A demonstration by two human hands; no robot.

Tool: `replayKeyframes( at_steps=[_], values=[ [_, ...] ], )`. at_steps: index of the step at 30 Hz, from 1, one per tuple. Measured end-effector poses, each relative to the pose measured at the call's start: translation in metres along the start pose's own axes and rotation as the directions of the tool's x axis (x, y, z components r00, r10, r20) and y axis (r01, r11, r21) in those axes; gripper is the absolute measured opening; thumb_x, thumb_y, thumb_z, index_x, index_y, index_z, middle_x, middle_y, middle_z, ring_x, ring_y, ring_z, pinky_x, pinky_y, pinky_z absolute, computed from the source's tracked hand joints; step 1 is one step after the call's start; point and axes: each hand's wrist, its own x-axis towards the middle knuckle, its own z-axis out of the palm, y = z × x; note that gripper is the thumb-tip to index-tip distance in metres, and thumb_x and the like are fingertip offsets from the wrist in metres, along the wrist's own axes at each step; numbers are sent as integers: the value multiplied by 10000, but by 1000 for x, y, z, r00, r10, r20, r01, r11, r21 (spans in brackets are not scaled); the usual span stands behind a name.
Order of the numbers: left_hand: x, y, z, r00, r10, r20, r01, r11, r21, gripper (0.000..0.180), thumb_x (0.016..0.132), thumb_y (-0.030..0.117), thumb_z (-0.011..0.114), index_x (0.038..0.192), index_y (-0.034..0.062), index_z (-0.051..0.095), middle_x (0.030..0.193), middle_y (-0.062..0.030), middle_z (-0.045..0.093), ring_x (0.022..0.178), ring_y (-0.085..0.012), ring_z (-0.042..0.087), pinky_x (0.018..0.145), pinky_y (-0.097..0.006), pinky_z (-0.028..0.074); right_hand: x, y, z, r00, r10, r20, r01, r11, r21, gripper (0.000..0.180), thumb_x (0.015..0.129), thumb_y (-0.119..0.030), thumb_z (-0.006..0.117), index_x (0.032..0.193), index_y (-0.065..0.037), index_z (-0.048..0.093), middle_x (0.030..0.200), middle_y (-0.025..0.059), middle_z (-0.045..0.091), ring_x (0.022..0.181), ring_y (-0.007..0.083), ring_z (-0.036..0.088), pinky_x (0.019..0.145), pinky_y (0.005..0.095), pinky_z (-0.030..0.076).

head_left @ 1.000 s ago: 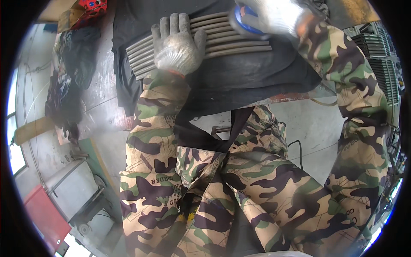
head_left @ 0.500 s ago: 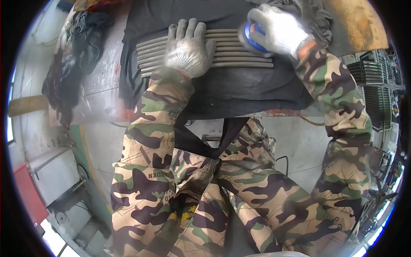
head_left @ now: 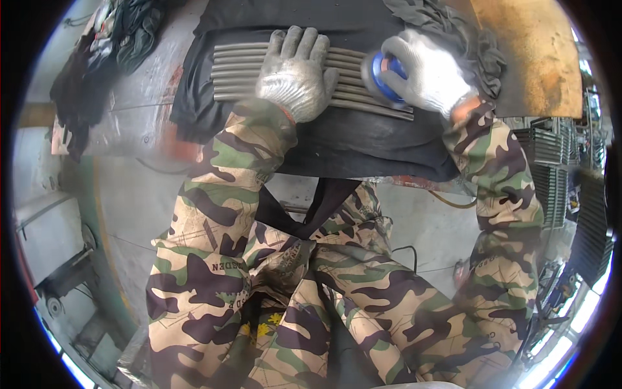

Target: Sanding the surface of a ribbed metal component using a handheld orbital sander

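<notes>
The left hand (head_left: 295, 74), in a white knit work glove, lies flat with fingers spread on a row of long grey metal rods (head_left: 240, 71) set side by side on a black rubber mat (head_left: 363, 139). Its palm presses the middle of the row; the grip is wide and flat, closing on nothing. The rods run along the far part of the counter (head_left: 129, 123), their left ends showing bare beside the hand and their right ends reaching under the other hand.

The right hand (head_left: 431, 71), also in a white knit glove, is wrapped around a round blue hand-held tool with a grey disc face (head_left: 382, 78). Its grip is closed on that tool, and the disc rests against the rods near their right ends, just beside the left hand's fingertips. Whether the disc is turning cannot be told.

The mat covers the middle of the counter and hangs over its near edge. At the far right corner lies a rusty orange-brown metal sheet (head_left: 531, 58), with a crumpled dark grey cloth (head_left: 453, 23) at its left edge, just behind the right hand. At the far left corner a heap of dark rags (head_left: 97, 65) rests on the bare grey surface. Both sleeves and the trousers (head_left: 272, 292) below the near edge are in camouflage fabric. Stacked grey metal parts (head_left: 551, 162) stand off to the right of the counter.
</notes>
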Motion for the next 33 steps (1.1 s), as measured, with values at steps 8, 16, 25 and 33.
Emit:
replayKeyframes(
  at_steps=[8,16,25,33],
  values=[
    [-5,-1,9,994,-91,-53,89,995,-37,571,1008,342,640,1457,-7,594,1506,-222,587,1441,-415,506,1259,-577,332,13,-7,2,995,90,-32,-91,994,-56,374,960,-387,688,1223,-120,697,1165,197,681,1120,412,694,950,521,590],
    [5,3,3,994,-96,-49,90,990,-109,522,985,318,653,1406,10,632,1476,-190,613,1441,-374,522,1257,-528,355,16,24,10,984,126,-130,-128,992,-13,340,946,-401,716,1162,-138,710,1137,203,706,1049,416,720,914,515,593],
    [10,0,-3,988,-148,51,155,975,-159,640,1018,399,587,1495,-28,585,1586,-239,551,1521,-412,443,1320,-552,241,23,27,10,977,161,-142,-159,987,20,371,926,-388,713,1160,-100,715,1129,205,717,1052,430,722,940,499,592],
    [14,-3,0,987,-161,23,163,977,-139,629,1025,394,564,1496,-22,588,1558,-247,574,1493,-421,476,1305,-565,260,24,13,5,972,195,-131,-196,981,11,317,945,-398,709,1122,-135,725,1127,195,722,1046,406,727,929,488,592]
  ],
)
